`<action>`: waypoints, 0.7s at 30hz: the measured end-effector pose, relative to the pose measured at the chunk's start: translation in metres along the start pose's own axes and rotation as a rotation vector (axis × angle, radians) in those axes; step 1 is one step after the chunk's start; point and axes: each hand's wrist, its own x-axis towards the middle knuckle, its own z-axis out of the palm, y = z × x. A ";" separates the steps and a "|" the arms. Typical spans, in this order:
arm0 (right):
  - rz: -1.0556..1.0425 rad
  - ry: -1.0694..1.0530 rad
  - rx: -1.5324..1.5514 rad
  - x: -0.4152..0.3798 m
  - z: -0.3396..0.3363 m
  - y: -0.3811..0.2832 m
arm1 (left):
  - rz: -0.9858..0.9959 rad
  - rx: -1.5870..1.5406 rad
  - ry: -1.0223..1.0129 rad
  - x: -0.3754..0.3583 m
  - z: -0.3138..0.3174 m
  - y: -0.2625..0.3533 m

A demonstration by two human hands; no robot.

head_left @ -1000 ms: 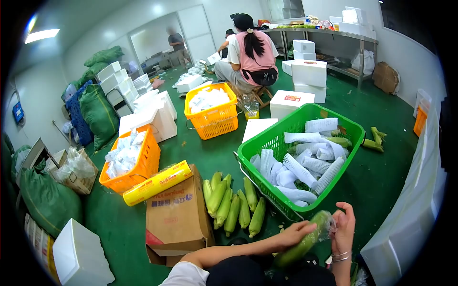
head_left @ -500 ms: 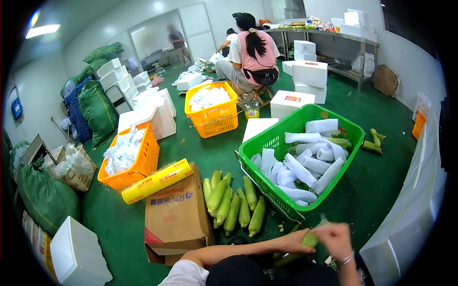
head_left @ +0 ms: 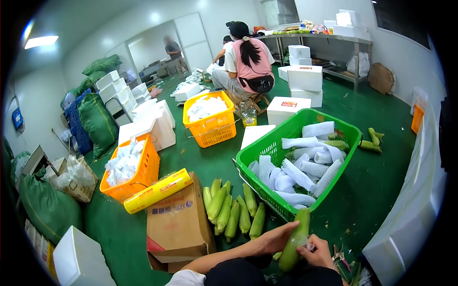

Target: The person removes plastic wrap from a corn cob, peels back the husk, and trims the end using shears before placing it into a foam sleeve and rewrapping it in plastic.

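An ear of green corn [head_left: 296, 238] stands nearly upright between my hands at the bottom right of centre. My left hand [head_left: 277, 238] is closed round its left side. At the ear's lower right, my right hand [head_left: 318, 251] pinches clear film that lies against the husk. Several unwrapped green corn ears [head_left: 232, 209] lie on the floor to the left. Just beyond my hands, a green basket [head_left: 248, 183] holds several ears in white foam net sleeves [head_left: 298, 174].
A cardboard box [head_left: 176, 224] with a yellow film roll [head_left: 157, 190] stands at left. Beyond are orange baskets [head_left: 212, 129], foam boxes [head_left: 286, 110] and a seated person [head_left: 253, 62]. Scissors [head_left: 339, 257] lie right of my hands; corn pieces [head_left: 374, 140] lie beyond the green basket.
The corn ear has been raised and turned more upright, so its length now shows. My right hand has moved down and left, to the ear's lower side. The view has shifted slightly.
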 end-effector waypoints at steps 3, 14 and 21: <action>-0.202 -0.029 0.019 0.005 0.009 -0.003 | 0.110 0.201 0.092 -0.002 0.005 0.007; -0.194 0.213 -0.085 -0.044 -0.039 0.008 | 0.690 -0.012 0.531 0.008 -0.002 0.048; 0.676 0.621 -0.491 -0.257 -0.177 0.123 | 1.064 -0.324 0.547 -0.064 -0.005 0.105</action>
